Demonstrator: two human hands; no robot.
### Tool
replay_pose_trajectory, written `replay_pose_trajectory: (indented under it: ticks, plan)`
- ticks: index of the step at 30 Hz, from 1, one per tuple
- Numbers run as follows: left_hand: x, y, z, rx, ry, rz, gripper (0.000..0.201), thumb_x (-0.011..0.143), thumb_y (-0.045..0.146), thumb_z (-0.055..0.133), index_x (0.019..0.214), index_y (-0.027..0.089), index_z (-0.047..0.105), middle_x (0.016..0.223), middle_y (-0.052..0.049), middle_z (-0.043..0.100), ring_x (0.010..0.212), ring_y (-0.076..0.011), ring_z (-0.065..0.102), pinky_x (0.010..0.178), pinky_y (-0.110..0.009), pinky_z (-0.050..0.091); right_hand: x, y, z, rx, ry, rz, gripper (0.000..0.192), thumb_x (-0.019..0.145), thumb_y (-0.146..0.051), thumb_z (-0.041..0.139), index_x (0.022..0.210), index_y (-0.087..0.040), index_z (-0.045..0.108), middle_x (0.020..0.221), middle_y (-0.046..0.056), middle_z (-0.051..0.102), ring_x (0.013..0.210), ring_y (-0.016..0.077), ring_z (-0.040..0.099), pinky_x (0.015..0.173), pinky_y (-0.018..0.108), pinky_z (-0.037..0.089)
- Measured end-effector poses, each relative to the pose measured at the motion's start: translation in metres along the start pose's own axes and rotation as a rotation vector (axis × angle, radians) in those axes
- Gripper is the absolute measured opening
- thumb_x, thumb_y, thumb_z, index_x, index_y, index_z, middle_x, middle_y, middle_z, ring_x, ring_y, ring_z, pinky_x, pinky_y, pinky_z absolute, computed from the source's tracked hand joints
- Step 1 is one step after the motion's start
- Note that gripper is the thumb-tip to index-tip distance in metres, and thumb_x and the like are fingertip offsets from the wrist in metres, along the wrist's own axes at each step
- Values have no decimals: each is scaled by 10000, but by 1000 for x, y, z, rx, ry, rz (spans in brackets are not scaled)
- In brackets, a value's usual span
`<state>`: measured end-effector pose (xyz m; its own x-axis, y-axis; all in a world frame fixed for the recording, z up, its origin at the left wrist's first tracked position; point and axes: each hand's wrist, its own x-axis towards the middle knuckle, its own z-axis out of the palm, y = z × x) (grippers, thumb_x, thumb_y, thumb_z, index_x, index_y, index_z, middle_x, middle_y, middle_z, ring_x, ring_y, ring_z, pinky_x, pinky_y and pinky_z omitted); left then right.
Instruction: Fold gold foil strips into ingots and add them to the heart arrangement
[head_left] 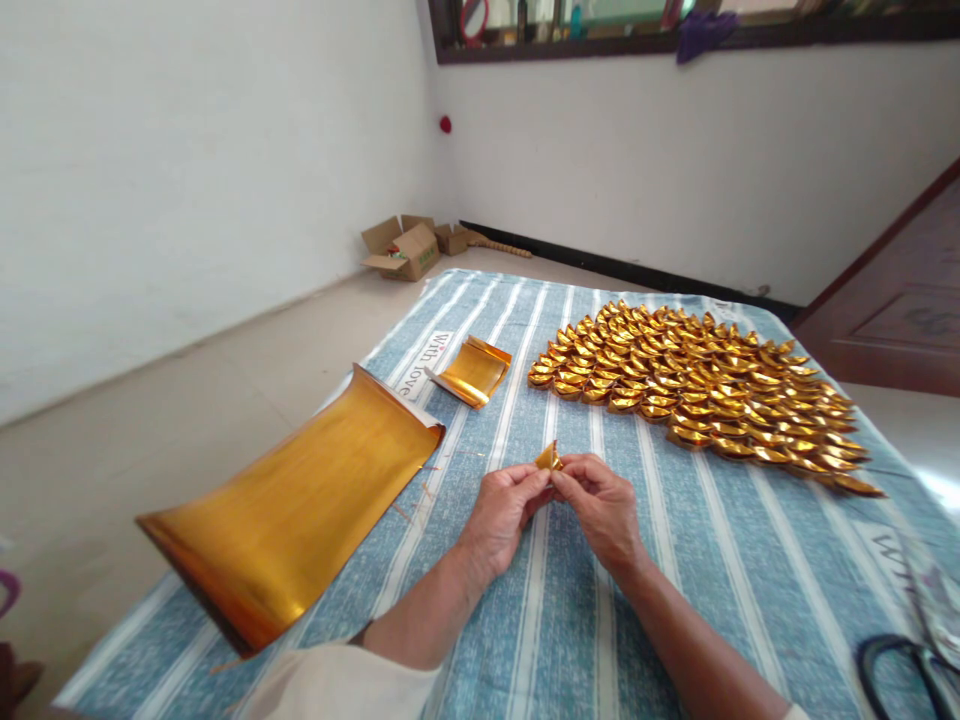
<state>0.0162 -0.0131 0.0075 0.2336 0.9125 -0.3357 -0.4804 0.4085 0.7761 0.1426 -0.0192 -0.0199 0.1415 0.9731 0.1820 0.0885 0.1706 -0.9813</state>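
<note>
Foil pc. (548,457), 1 no.: shiny gold, small, part-folded, w/ pointed tip standing up; located nr. centre of table, between the two hands, just in front of the wearer. Folded foil pcs. (675,375), many: boat-shaped, pointed ends, creased metallic faces, set close in rows, far rt. of table. Lg. foil sheet (300,500): smooth, brushed-looking gold, approx. rectangular, ends curling up, lying lt. Sm. foil sheets (476,375): gold, curled edges, beyond lg. sheet's far end. Thin scraps (427,490): orange-ish slivers, beside lg. sheet. Cloth (480,620): woven-look fabric, mottled blue w/ white stripes, some lettering, covers table. Scissors (889,642): blk. looped handles, nr. rt. corner, partly cut off by frame. Grip, L hand (499,515): thumb & fingers pinched tight on lt. side of foil pc. Grip, R hand (606,505): likewise pinched, thumb & curled fingers on rt. side of same pc.; fingertips of both hands v. close, exact contact betw. them unclear.
</note>
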Motion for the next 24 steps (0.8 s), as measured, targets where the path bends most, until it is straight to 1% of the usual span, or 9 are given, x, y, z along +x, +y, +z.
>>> replay_pose_trajectory:
  ticks: [4,6,10,12,17,24]
  plan:
    - [1,-2,-2,3,29,-5,219,609,260,817,639,90,681,681,-43,668,704,-131,611,778,-248,479,0,-1,0,-32,-17,-24,161,781,-313,672,663,-204,666,848,35,644,798,172,616,735,305,481]
    - [2,-3,-2,-12,42,-7,223,609,256,818,622,94,667,670,-39,662,691,-124,609,756,-234,485,-1,-1,0,-27,-19,-40,129,777,-300,676,694,-201,662,845,34,644,811,174,617,748,305,483]
    - [3,-2,-3,-81,39,-20,191,626,221,808,646,88,673,706,-54,676,717,-134,627,773,-241,506,-3,0,1,116,-49,0,104,783,-295,666,822,-201,644,880,32,655,829,178,634,774,322,512]
    - [4,0,-3,-110,40,-30,158,651,195,790,668,81,681,747,-72,692,741,-142,637,779,-248,517,-4,0,1,190,-69,27,113,790,-295,660,847,-202,631,918,35,657,852,181,641,790,330,521]
    - [3,3,-2,-131,45,-44,107,688,151,760,678,72,689,740,-79,697,734,-143,642,766,-255,533,-4,-1,1,210,-68,57,119,809,-313,640,785,-199,616,928,39,644,821,172,634,751,313,531]
    - [3,1,-2,-97,26,-16,160,657,196,790,676,69,695,743,-80,698,736,-143,634,764,-254,533,-3,0,0,95,-59,8,150,816,-297,626,712,-191,609,903,44,630,814,175,618,732,316,516]
